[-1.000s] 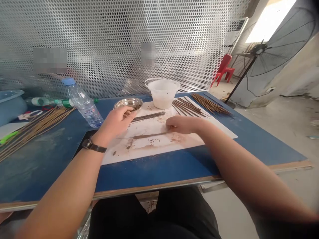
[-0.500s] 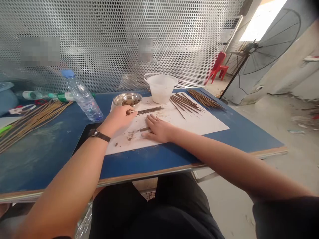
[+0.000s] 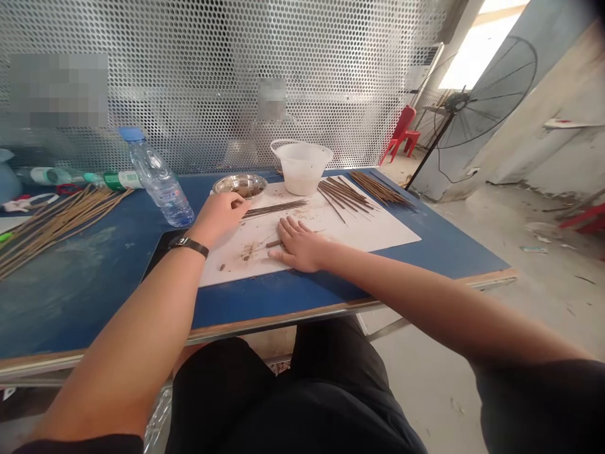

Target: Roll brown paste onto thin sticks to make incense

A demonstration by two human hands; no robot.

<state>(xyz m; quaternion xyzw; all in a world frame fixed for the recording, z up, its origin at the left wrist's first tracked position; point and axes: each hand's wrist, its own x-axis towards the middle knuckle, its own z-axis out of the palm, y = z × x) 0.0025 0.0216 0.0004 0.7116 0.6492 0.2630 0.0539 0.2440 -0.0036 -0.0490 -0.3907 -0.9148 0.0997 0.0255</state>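
My right hand lies flat, palm down, on a white sheet. A thin stick coated with brown paste shows under its fingers, partly hidden. My left hand, wearing a dark wristband, is at the near side of a metal bowl with brown lumps inside. Its thumb and forefinger are curled together; what they hold, if anything, cannot be made out. Beside the left fingertips lie several thin dark sticks. Brown crumbs and a small brown lump are scattered on the sheet's near left part.
A white plastic bucket stands behind the sheet. Dark coated sticks fan out right of it, with a brown bundle beyond. A water bottle and long tan sticks are at left. A perforated metal screen closes the back.
My left hand has drawn back slightly, away from the dark sticks and closer to the bowl. The right hand stays flat on the coated stick. The whole view has shifted a little.
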